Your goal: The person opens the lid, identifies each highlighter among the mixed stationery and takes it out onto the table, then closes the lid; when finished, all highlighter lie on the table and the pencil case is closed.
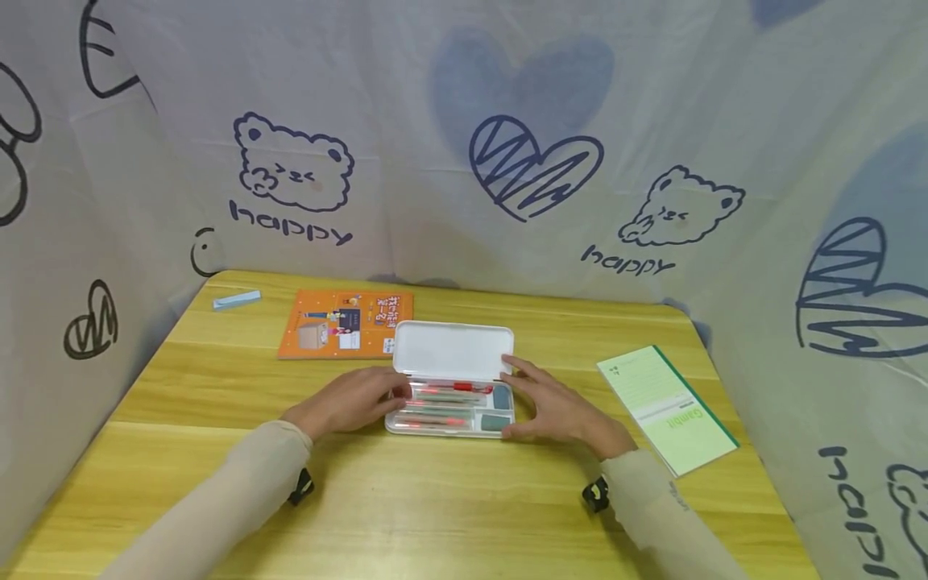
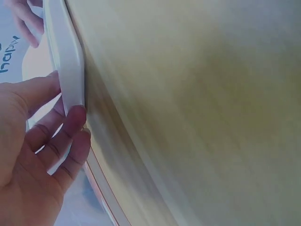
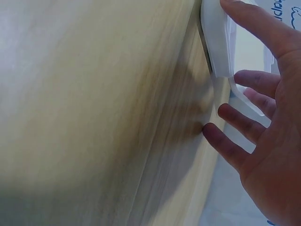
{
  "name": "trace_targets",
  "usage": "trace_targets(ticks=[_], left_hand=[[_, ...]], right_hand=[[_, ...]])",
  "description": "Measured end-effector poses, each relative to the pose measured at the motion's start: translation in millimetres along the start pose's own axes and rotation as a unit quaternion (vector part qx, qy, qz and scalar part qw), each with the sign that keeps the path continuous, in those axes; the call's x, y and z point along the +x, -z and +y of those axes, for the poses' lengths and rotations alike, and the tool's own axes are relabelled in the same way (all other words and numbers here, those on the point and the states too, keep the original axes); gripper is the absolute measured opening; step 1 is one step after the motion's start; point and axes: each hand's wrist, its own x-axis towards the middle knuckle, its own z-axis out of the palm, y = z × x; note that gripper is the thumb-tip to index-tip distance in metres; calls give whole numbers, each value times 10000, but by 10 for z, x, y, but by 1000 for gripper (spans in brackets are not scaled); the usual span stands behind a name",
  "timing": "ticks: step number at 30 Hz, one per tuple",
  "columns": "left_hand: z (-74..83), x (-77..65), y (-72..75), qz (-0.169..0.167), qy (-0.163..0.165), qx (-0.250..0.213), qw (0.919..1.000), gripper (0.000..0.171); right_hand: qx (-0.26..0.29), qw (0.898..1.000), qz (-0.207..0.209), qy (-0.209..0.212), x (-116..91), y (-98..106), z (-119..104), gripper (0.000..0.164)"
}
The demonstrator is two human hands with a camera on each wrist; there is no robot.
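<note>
A white pencil case (image 1: 449, 432) lies with its lid (image 1: 453, 350) raised at the back. Inside are several pens or pencils (image 1: 442, 420), a red pen (image 1: 471, 387) and two grey-green blocks (image 1: 496, 422), perhaps erasers. My left hand (image 1: 355, 400) grips the case's left end; in the left wrist view the thumb lies on one side of the white wall (image 2: 71, 61) and curled fingers on the other. At the right end, my right hand (image 1: 561, 407) has its fingers spread, the thumb touching the front corner and a fingertip by the lid's edge.
Behind the left hand lies an orange book (image 1: 312, 322), partly behind the lid. A small light-blue object (image 1: 237, 300) rests at the back left corner. A pale green notebook (image 1: 667, 411) lies on the right. Printed cloth (image 1: 406, 161) stands around the wooden table (image 1: 435, 515).
</note>
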Motion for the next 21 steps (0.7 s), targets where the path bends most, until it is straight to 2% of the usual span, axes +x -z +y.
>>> trace_targets(ticks=[5, 10, 16, 21], left_hand=[[32, 46, 16, -129, 176, -493, 9985, 14], [23, 63, 34, -105, 349, -895, 9953, 12], [-11, -19, 51, 352, 436, -932, 9941, 11], [-50, -229, 137, 742, 473, -1196, 9889, 10]], right_hand=[[-102, 9999, 25, -9, -8, 2, 3, 99], [-155, 9999, 9, -42, -2, 4, 5, 100], [-139, 9998, -15, -109, 2, 17, 5, 102], [-159, 9998, 8, -93, 3, 16, 14, 102]])
